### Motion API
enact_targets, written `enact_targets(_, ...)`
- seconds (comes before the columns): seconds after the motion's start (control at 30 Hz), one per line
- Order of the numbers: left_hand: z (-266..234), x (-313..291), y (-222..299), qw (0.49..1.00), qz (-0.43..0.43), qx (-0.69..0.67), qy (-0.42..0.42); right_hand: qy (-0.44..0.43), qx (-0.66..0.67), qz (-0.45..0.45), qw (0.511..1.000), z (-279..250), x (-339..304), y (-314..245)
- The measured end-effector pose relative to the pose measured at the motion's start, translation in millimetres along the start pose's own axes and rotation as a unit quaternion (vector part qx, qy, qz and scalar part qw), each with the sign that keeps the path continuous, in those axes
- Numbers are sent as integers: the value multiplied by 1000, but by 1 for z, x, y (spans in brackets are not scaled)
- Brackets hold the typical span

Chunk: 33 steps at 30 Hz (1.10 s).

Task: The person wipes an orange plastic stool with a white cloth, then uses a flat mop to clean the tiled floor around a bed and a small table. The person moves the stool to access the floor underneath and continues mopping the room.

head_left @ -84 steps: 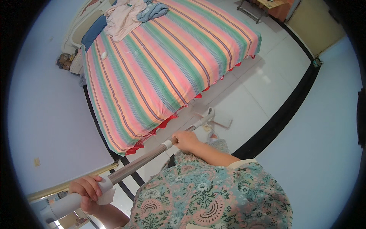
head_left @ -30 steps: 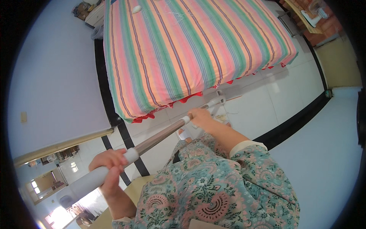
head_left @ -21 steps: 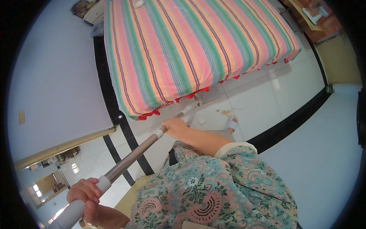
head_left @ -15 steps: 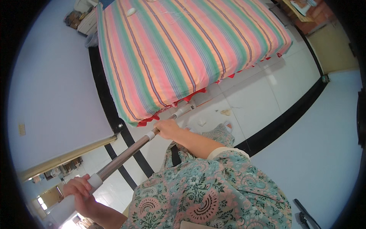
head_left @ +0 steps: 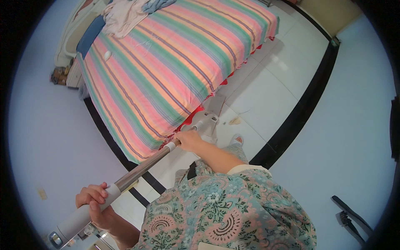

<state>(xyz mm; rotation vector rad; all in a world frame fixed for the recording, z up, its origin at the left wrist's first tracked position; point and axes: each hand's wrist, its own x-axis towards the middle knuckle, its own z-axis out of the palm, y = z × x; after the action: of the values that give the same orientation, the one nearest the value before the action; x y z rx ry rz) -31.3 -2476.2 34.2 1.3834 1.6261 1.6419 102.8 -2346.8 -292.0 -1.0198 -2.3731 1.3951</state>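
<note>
A long mop (head_left: 143, 168) with a metal pole and a white grip slants from the lower left up toward the bed's near corner. My left hand (head_left: 94, 203) is wrapped round the white grip near its upper end. Farther down, my right hand (head_left: 189, 141) is closed round the metal pole, just past a white collar. Beyond it, the pale flat mop head (head_left: 214, 105) rests on the floor tiles beside the red trim under the bedspread, partly hidden by the pole joint. A small beige scrap (head_left: 235, 121) lies on the floor right of the head.
A bed with a striped bedspread (head_left: 166, 71) fills the far side. On it lie crumpled clothes (head_left: 123, 18) and a small white object (head_left: 107, 55). Black-edged walls run on both sides. My slippered foot (head_left: 237, 139) stands on the white tiles (head_left: 266, 89).
My view has turned, bringing the headboard and clothes into sight. The mop has moved slightly along with both hands, and its flat head shows more clearly beside the bed.
</note>
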Motion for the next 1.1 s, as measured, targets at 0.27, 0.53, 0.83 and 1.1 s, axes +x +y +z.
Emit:
enact_targets(0.27,79,26,31,997,67,41,-26,18,19,21,999,-69,-39,33)
enact_targets(0.53,125,65,46,960,99,-74,-253,254,54,80,962,-137,-55,67)
enact_targets(0.83,178,78,-9,919,114,33,-375,384,79,206,897,-118,-43,125)
enact_targets(1.1,89,108,-18,863,131,-25,-487,407,78,275,868,-19,-72,45)
